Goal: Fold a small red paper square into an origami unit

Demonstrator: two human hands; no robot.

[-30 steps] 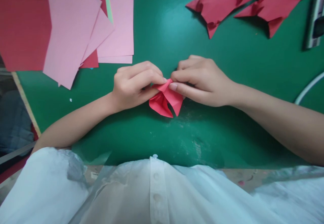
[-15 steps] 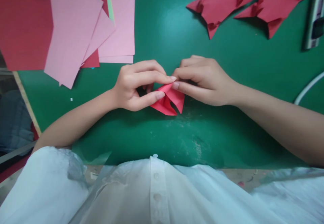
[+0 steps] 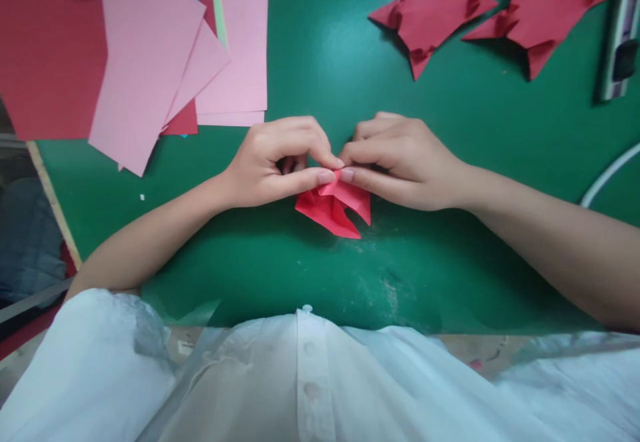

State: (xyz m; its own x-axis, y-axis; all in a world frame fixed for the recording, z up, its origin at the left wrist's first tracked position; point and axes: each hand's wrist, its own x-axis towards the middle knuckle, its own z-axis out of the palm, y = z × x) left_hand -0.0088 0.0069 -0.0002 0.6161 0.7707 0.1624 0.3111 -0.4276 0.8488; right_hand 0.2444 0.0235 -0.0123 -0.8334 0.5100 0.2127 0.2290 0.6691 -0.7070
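The left hand (image 3: 273, 165) and the right hand (image 3: 400, 161) meet at their fingertips over the green mat (image 3: 310, 275). Both pinch the top edge of a small folded red paper (image 3: 334, 207), thumb against forefinger on each side. The paper hangs just below the fingertips and its lower points touch the mat. Pink sheets (image 3: 150, 55) lie well beyond the left knuckles, and folded red pieces (image 3: 450, 9) lie beyond the right knuckles.

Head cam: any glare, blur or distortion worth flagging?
Head view: soft glare patch on the green mat; folded red paper and both hands, left hand and right hand, sharp; white shirt near the lens soft and hazy; edges bowed by the wide lens.
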